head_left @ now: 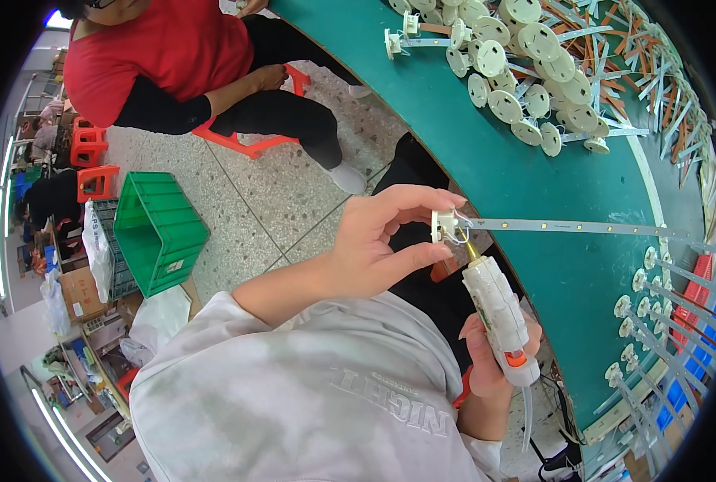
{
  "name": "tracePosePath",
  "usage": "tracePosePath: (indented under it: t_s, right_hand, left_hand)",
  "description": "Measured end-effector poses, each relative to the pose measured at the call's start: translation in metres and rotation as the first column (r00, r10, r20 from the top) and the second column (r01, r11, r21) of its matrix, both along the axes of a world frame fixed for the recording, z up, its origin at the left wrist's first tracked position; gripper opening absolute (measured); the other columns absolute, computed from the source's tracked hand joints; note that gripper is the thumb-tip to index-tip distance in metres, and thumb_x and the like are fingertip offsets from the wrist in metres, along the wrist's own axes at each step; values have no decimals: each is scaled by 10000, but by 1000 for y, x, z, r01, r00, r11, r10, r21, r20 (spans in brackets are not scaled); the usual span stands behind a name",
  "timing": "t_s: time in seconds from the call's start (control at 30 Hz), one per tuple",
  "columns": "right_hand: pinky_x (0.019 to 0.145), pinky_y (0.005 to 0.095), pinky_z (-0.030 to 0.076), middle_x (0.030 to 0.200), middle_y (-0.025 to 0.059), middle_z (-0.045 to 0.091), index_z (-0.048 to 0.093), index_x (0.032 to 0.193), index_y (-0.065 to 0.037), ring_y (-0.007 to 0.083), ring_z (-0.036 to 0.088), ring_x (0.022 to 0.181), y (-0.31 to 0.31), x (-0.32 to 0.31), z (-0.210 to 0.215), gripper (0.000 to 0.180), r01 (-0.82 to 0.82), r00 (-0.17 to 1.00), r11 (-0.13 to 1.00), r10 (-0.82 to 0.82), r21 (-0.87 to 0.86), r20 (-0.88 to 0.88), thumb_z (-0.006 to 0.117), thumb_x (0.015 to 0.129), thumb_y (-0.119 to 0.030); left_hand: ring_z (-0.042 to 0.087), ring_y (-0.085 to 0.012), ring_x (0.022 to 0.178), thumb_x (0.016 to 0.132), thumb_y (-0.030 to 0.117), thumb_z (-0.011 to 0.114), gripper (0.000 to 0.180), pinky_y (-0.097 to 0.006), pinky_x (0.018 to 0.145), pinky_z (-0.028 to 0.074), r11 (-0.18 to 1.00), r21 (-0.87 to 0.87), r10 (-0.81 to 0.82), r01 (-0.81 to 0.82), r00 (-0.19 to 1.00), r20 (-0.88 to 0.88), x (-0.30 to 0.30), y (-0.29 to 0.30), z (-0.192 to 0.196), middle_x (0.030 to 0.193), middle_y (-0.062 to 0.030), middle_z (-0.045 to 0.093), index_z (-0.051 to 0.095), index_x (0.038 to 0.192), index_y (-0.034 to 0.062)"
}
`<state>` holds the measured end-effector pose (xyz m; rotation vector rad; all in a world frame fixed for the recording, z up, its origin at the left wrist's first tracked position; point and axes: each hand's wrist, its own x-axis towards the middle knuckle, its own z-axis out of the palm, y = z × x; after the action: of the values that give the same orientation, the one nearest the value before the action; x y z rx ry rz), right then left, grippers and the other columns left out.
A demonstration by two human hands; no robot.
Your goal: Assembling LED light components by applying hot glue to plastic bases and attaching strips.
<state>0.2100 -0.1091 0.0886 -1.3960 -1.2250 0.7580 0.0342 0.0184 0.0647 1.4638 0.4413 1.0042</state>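
I pinched the small white cap (443,224) at the end of a long LED strip (571,228) between the thumb and fingers of my left hand (378,241), holding it up off the table (527,185) so its wired end faced the tool. The rest of the strip lay out across the green surface to my right, which kept it level while I worked on the end. My right hand (490,353) was wrapped around a white glue gun (499,313) with an orange trigger, its brass nozzle tipped up and just touching the cap where 2 thin wires came out.

Farther up the table sat a heap of round white caps (519,76), some already on strips, and at the right edge a row of finished strips (655,321) lay side by side. On the floor to my left stood a green plastic crate (157,229), with cardboard boxes (81,293) and white plastic bags (161,317) near it. Another person in a red top (161,48) sat on a red stool (249,140) beyond.
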Motion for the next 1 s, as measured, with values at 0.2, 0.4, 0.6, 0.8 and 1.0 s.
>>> tracePosePath:
  t_s: [0.2,0.4,0.6,0.8,1.0]
  right_hand:
    - [508,335,310,586,79,530,656,841,30,234,418,460,3,0,7,233,-31,1000,999,31,-38,3,652,649,-104]
    - [515,335,319,577,78,517,661,848,29,233,419,457,4,2,5,253,-81,996,997,82,-17,40,660,624,-87]
    - [516,333,322,566,77,507,662,849,33,236,408,446,4,5,5,255,-92,995,996,93,-12,40,658,617,-72]
    - [520,328,332,583,80,542,671,869,21,244,441,450,3,4,3,268,-77,997,997,77,-8,-32,654,612,-51]
    - [527,323,339,592,75,556,676,890,14,245,455,451,2,4,0,258,-88,996,996,89,23,-16,674,643,-62]
  left_hand:
    - [606,-254,1092,865,-12,627,430,-376,966,461,995,-98,-12,15,999,29,1,-3,2,1263,-253,541,430,1247,4]
    - [612,-260,1088,929,37,539,347,-390,961,468,955,-293,-20,47,995,95,4,-5,6,1238,-242,561,410,1251,12]
    - [620,-291,1075,979,119,481,320,-437,935,485,929,-349,-78,124,987,143,4,-4,-2,1186,-216,591,399,1269,14]
    - [631,-327,1044,1020,333,382,417,-477,918,500,740,-649,-67,174,980,187,8,-7,6,1154,-221,602,424,1277,7]
    - [624,-325,1069,1013,361,398,473,-429,875,534,682,-687,-103,249,963,247,5,-4,7,1132,-221,616,437,1287,-23]
